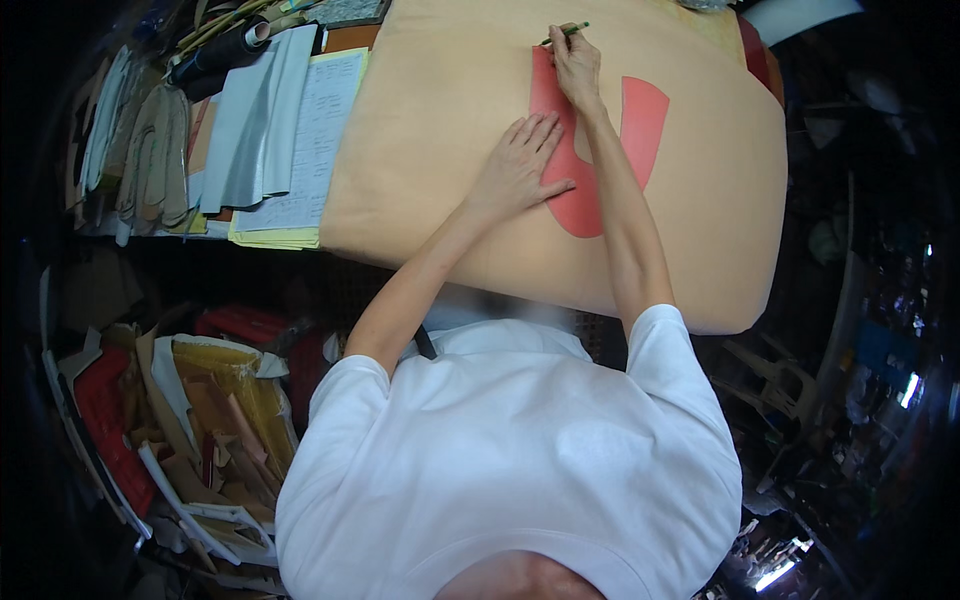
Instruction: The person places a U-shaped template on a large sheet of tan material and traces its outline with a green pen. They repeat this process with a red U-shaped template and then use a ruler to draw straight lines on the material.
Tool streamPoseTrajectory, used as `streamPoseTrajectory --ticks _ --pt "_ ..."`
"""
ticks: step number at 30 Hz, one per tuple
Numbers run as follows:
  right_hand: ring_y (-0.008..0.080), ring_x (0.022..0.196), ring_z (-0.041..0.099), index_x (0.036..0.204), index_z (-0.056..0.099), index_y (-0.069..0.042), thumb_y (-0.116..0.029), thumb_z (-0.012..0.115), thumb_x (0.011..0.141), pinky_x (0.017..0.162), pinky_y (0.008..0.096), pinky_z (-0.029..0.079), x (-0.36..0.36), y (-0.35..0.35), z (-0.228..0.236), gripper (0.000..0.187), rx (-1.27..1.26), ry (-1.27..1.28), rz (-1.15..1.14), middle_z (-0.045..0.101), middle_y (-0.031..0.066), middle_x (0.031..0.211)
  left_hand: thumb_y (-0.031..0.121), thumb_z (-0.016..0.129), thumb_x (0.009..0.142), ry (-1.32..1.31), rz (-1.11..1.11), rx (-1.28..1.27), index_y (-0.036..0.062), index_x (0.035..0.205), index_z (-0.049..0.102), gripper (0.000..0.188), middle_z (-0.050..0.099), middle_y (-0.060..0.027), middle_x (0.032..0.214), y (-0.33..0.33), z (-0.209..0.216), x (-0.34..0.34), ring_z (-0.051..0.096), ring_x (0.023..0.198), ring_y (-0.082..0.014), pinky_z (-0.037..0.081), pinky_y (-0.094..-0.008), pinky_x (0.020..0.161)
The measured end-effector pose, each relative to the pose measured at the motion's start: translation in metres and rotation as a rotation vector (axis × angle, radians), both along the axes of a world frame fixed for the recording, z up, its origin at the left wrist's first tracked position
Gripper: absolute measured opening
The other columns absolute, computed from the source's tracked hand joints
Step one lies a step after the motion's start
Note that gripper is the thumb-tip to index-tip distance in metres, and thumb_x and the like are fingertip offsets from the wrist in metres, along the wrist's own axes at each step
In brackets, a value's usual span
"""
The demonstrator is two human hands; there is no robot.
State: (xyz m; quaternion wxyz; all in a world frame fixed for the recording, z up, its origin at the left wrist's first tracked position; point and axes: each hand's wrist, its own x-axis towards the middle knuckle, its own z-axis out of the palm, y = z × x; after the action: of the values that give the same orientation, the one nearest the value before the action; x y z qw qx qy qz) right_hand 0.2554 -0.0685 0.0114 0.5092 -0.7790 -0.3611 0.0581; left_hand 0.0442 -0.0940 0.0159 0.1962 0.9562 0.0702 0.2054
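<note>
A red U-shaped template (pixel 582 210) lies flat on a large tan sheet (pixel 420 150), its two arms pointing away from me. My left hand (pixel 520 165) rests on the template's left side, fingers stretched out and the palm down. In my right hand (pixel 575 68) is a green pen (pixel 571 32), pinched between the fingers, at the far end of the template's left arm. Its tip is near the template's top edge; whether it touches the sheet is too small to tell. My right forearm crosses over the gap of the U and hides part of it.
To the left are a pad of written paper (pixel 315 130), folded grey material (pixel 262 120), a dark roll (pixel 215 58) and a stack of brown patterns (pixel 157 150). Below left, a container holds cardboard and leather scraps (pixel 215 420). A plastic chair (pixel 770 380) stands at the right.
</note>
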Motion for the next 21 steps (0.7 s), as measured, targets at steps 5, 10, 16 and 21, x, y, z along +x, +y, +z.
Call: streamPoseTrajectory --ticks 5,10,16,21 --pt "0.0103 0.057 0.057 0.092 0.063 -0.002 -0.03 0.054 0.1 0.054 0.0277 0.046 0.027 -0.043 0.009 0.03 -0.05 -0.192 -0.19 0.06 0.004 0.063 0.056 0.058 0.087 0.005 -0.002 -0.014 -0.0026 0.141 0.04 0.082 0.035 -0.0175 0.15 0.0 -0.001 0.0 0.033 0.139 -0.0333 0.024 -0.0444 0.116" --pt "0.0369 0.08 0.063 0.091 0.061 -0.002 -0.035 0.048 0.098 0.074 0.0461 0.047 0.021 -0.061 0.019 0.036 -0.077 -0.016 -0.187 0.066 0.0175 0.082 0.057 0.058 0.086 0.012 -0.006 -0.009 -0.0015 0.142 0.04 0.082 0.035 -0.0155 0.151 0.001 -0.002 0.0 0.032 0.14 -0.0317 0.024 -0.044 0.117" --pt "0.0409 0.083 0.059 0.091 0.059 -0.003 -0.034 0.047 0.1 0.072 0.0494 0.045 -0.035 -0.086 0.035 0.035 -0.17 -0.365 -0.071 0.061 0.0194 0.088 0.06 0.055 0.087 0.031 -0.006 0.029 -0.0021 0.142 0.04 0.084 0.036 -0.0159 0.151 0.001 -0.004 0.001 0.032 0.14 -0.0309 0.023 -0.0433 0.117" --pt "0.0339 0.065 0.058 0.092 0.059 -0.003 -0.026 0.055 0.099 0.06 0.0408 0.046 -0.095 -0.151 0.037 0.024 -0.143 -0.263 -0.023 0.059 0.0168 0.073 0.062 0.053 0.087 0.028 0.0 0.04 -0.0047 0.14 0.042 0.085 0.038 -0.0186 0.149 0.001 -0.005 0.002 0.034 0.139 -0.0322 0.023 -0.0434 0.116"
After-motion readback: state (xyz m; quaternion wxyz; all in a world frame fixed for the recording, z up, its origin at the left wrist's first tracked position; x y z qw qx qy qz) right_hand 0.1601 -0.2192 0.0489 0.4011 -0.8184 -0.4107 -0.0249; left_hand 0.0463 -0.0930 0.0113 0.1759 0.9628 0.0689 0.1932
